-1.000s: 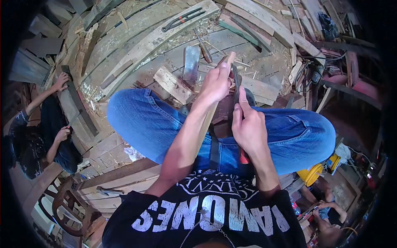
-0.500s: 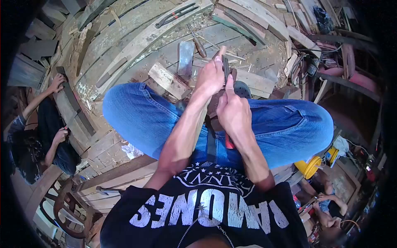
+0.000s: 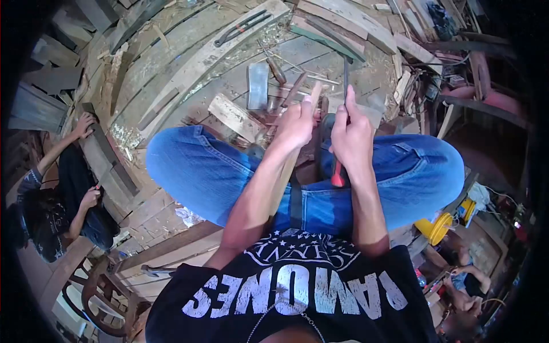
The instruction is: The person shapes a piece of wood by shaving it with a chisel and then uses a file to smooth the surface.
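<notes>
My left hand [image 3: 296,124] is closed around a long, pale wooden strip [image 3: 282,186]. The strip's upper end sticks out past my fingers, and its lower part runs along under my forearm. In my closed right hand [image 3: 351,136] is a file [image 3: 346,74] with a thin dark blade and a red handle, the index finger stretched along the blade. The blade points away from me, apart from the strip and to its right. A dark brown wood piece [image 3: 309,151] lies between my crossed legs, partly hidden by my hands.
On the plank floor ahead lie a flat grey block [image 3: 258,86], a wood offcut [image 3: 235,117], a wooden-handled tool [image 3: 277,71] and pincers [image 3: 243,28] on a curved board. A co-worker [image 3: 63,206] holds a board at left. Another person [image 3: 460,280] sits lower right, near a yellow bucket [image 3: 433,227].
My right hand has moved right with the file, away from the wooden strip. My left hand has dropped slightly toward me and left, still around the strip.
</notes>
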The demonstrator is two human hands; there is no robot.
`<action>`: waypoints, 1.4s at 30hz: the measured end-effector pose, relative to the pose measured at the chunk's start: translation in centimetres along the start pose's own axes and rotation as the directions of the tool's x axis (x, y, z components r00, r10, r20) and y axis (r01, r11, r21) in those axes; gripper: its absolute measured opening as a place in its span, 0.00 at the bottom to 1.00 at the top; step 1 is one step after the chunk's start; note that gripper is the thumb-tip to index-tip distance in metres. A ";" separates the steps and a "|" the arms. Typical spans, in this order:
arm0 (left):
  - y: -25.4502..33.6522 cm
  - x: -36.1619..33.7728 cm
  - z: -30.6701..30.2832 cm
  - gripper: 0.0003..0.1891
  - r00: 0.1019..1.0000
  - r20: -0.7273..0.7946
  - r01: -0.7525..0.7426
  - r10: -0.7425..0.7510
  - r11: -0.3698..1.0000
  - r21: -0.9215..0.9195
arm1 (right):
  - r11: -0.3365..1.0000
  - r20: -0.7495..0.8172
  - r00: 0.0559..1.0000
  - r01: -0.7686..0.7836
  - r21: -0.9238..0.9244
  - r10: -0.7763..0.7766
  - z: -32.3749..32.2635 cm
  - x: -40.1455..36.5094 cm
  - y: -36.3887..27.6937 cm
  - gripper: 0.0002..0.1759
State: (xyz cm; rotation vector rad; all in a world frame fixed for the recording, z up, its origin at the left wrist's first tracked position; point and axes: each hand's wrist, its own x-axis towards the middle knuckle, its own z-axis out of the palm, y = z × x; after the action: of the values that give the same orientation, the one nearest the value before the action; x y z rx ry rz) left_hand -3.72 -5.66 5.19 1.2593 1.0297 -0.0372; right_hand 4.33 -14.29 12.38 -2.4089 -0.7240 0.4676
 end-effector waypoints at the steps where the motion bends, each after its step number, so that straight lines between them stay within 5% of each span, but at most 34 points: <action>1: 0.4 -0.1 -0.6 0.31 1.000 -0.004 -0.002 0.002 1.000 0.007 | 0.998 0.045 0.997 0.062 -0.008 -0.062 -0.3 -0.7 -0.8 0.25; 3: 1.2 -0.2 -1.0 0.27 0.999 0.049 0.023 -0.007 0.936 -0.351 | 0.989 0.109 0.984 0.143 -0.032 -0.139 -1.4 -2.4 -2.4 0.26; 10: 1.9 0.0 -0.8 0.24 1.000 0.029 0.005 0.009 0.902 -0.432 | 0.976 0.261 0.958 0.162 -0.148 -0.119 -1.9 -5.3 -2.0 0.27; 24: 0.7 1.6 -0.4 0.30 0.998 -0.060 -0.012 0.006 0.994 -0.105 | 0.956 0.266 0.958 0.176 -0.233 -0.112 -1.7 -5.3 -1.5 0.28; 32: 2.8 -0.2 -0.5 0.31 0.986 -0.082 -0.128 0.144 0.977 0.173 | 0.978 0.244 0.965 0.139 -0.158 -0.098 -0.7 -4.7 -1.2 0.26; 36: 0.9 0.9 -0.1 0.32 0.968 -0.097 -0.205 0.229 0.955 0.215 | 0.976 0.233 0.972 0.082 -0.202 -0.033 -0.5 -2.7 -1.4 0.26; 39: 2.0 0.5 -0.5 0.33 0.982 -0.116 -0.110 0.146 0.956 0.270 | 0.980 0.208 0.976 0.104 -0.172 -0.068 -0.1 -2.4 -1.7 0.25; 42: 2.6 0.1 -0.2 0.30 0.957 -0.153 -0.210 0.248 0.951 0.227 | 0.969 0.216 0.972 0.140 -0.202 -0.095 0.4 -1.8 -1.2 0.26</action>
State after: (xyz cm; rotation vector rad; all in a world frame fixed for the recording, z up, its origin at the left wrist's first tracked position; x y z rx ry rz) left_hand -2.38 -4.52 7.13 1.5917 1.0464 0.1546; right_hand 2.29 -14.33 13.14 -2.5224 -1.0515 0.6224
